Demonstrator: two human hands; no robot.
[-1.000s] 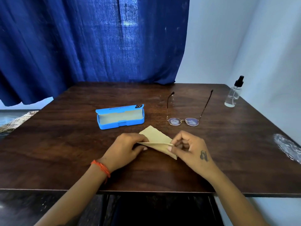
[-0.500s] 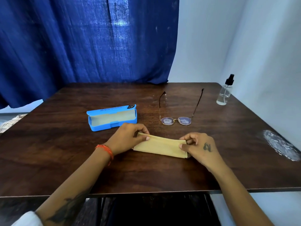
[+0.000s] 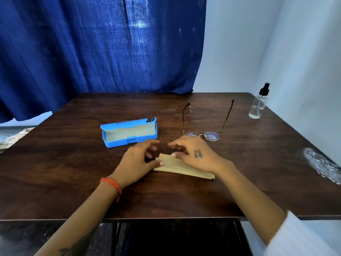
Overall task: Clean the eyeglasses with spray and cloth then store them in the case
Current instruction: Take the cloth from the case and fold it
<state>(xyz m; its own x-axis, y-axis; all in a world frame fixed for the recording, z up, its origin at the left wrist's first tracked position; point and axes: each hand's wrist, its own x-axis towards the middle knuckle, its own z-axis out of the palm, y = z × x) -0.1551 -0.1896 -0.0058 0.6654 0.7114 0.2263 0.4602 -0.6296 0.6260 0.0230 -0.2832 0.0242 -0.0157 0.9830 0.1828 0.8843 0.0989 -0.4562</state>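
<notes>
the eyeglasses (image 3: pixel 202 134) lie on the dark wooden desk (image 3: pixel 73 172), right of centre, lenses toward the viewer and both thin temples unfolded and pointing away toward the far edge; the frame is slender metal with rounded lenses that show pale reflections, and the near rim of the left lens is partly hidden behind the right hand. just in front of them lies the cloth (image 3: pixel 182 168), a pale yellow piece folded into a long narrow strip, flat on the desk and running from left to lower right, its free end with a pinked edge. the left hand (image 3: pixel 137 162) rests at the strip's left end, thumb touching the cloth, the other fingers loosely curled and raised, holding nothing. the right hand (image 3: pixel 195 154) lies over the middle of the strip, fingers spread and bent, tips off the fabric apart from the thumb, which touches it; a small dark mark sits on its back. an orange thread band (image 3: pixel 111 183) circles the left wrist. to the left of the eyeglasses, near the left hand, stands the case (image 3: pixel 129 133), bright blue, open, with a pale lining showing and its lid tilted back. the spray bottle (image 3: pixel 258 104), clear with a black pump top, stands upright near the far right corner, well apart from the eyeglasses. a whitish smear (image 3: pixel 322 164) marks the desk's right edge. a blue curtain (image 3: pixel 92 43) hangs behind.
</notes>
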